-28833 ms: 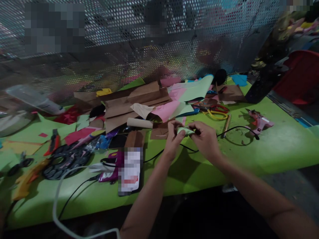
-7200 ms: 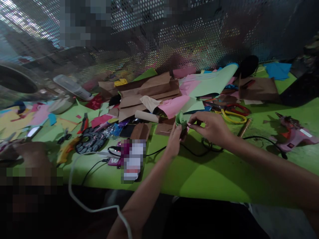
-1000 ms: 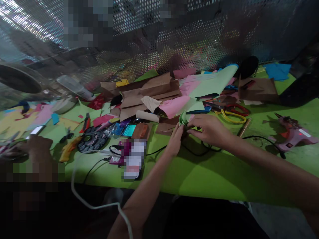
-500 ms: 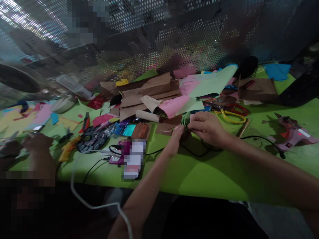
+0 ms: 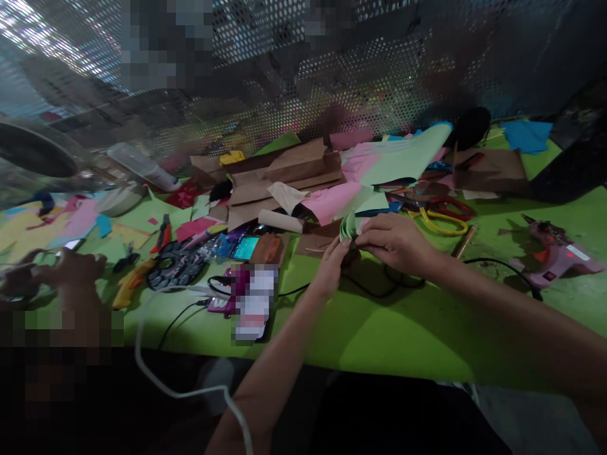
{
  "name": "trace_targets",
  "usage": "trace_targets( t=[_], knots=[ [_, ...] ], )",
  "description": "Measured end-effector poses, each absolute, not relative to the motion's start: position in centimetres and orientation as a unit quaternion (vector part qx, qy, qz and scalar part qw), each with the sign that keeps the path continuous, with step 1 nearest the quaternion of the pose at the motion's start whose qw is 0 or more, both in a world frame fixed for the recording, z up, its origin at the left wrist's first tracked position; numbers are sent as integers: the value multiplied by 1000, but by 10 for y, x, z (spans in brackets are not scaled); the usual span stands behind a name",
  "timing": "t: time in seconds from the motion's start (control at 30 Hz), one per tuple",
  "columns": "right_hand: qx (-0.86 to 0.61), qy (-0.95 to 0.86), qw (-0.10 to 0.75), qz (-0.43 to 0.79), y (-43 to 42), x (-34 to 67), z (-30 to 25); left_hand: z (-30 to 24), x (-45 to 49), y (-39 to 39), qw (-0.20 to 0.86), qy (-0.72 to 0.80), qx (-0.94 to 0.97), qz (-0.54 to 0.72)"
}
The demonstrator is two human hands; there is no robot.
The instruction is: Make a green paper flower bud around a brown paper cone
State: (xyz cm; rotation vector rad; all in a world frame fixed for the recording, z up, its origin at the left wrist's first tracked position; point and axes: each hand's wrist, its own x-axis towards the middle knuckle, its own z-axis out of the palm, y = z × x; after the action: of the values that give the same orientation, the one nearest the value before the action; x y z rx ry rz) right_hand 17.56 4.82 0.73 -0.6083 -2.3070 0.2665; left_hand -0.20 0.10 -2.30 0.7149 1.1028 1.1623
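Between my two hands is a small piece of green paper with several curled layers. My left hand pinches it from below and the left. From the right, my right hand has its fingers closed on the paper's edge, where a bit of pink also shows. The fingertips partly hide the piece. Behind my hands lie a brown paper sheet and yellow-handled scissors. A black cable runs over the green table just under my wrists.
A pink glue gun with a lit red light lies at the right. Left of my arms are a phone, a yellow glue gun and a white cable. Paper scraps pile along the back. Another person's hands work at far left.
The green paper has turned slightly and shifted a little left between my fingers. My hands stay in nearly the same place. The other person's hands have moved a little.
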Motion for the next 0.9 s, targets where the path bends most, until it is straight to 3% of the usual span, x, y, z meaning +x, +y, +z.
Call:
trace_targets(
  t=[0.23, 0.47, 0.9],
  knots=[
    [-278, -844, 401, 224, 47, 174, 11, -31, -4, 5, 627, 459, 334, 533],
    [-281, -848, 408, 187, 45, 174, 13, -29, -4, 4, 620, 486, 321, 526],
    [-294, -829, 410, 242, 46, 172, 12, -33, -3, 4, 609, 501, 339, 513]
  ],
)
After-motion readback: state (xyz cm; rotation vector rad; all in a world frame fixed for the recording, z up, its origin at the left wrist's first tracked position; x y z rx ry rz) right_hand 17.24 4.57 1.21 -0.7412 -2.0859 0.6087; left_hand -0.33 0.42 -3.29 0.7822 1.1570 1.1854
